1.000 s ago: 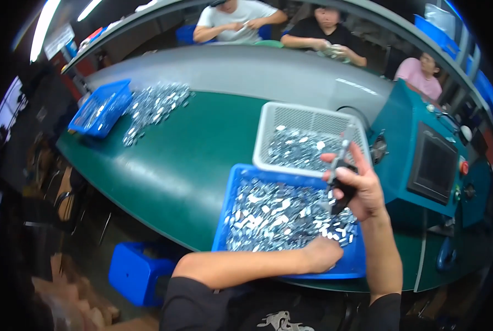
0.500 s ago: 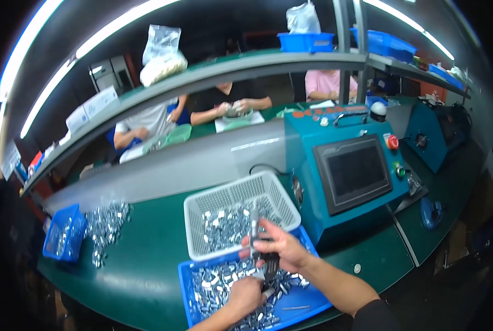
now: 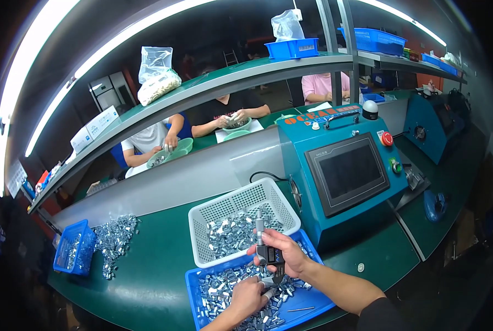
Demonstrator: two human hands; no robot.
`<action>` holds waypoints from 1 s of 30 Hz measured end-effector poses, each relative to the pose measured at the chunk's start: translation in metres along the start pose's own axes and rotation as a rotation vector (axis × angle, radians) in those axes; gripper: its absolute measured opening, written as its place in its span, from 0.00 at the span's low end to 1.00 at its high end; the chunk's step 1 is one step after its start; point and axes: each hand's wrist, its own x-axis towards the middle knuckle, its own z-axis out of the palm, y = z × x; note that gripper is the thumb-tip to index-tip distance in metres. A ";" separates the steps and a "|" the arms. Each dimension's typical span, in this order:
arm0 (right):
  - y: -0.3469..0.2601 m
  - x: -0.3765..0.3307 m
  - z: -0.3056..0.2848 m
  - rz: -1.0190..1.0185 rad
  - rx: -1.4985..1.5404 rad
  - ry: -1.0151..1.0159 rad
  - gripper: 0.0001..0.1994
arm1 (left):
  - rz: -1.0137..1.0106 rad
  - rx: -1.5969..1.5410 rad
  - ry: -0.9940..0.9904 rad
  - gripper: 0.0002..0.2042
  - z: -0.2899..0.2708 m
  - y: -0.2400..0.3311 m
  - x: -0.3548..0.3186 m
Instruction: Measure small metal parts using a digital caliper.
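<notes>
One micrometer [image 3: 269, 254], one white basket [image 3: 282, 207], two teal machines [image 3: 346, 174] [image 3: 430, 132]

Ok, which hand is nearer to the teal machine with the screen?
Right. The right hand, holding the micrometer, is to the left of the teal machine, not touching it; the left hand is farther left, over the blue tray.

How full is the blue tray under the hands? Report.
Partly full: metal parts cover much of the blue tray; bare bottom shows at right.
</notes>
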 end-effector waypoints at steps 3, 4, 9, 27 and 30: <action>0.005 -0.006 -0.001 -0.015 0.016 -0.001 0.16 | -0.039 -0.124 0.069 0.11 -0.002 0.001 -0.005; 0.007 -0.008 -0.002 -0.020 0.029 -0.002 0.16 | -0.041 -0.125 0.065 0.11 -0.003 -0.001 -0.008; 0.002 -0.009 -0.001 -0.069 0.054 0.021 0.19 | -0.287 -0.652 0.173 0.12 -0.009 -0.012 -0.008; 0.005 -0.008 0.000 -0.085 0.043 0.039 0.28 | -0.206 -1.393 0.297 0.15 -0.027 -0.008 -0.004; 0.007 -0.008 0.003 -0.066 0.020 0.037 0.28 | -0.265 -1.482 0.286 0.17 -0.029 -0.011 -0.007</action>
